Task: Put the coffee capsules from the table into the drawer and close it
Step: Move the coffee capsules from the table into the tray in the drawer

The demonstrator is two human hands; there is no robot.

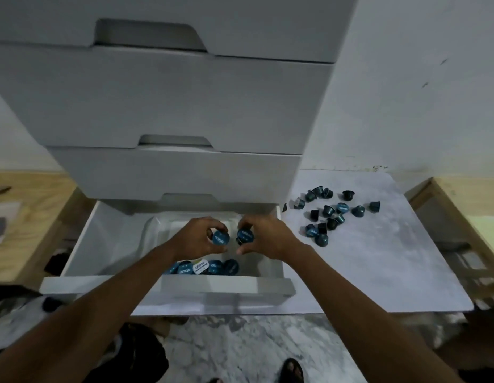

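Capsules [221,238] held, drawer [168,284] beneath the hands
Left hand [197,239] and right hand [265,236] each pinch one; released from this height, either may bounce over the drawer wall.

A pale, marbled grey surface [378,272] sits to the right of a white drawer unit [163,100], with its near right corner rounded. More than a dozen dark blue and black capsules [328,210] lie scattered on the far part, close to the unit. Several touch. Some stand upright, others lie tipped, and a few show blue printed tops.
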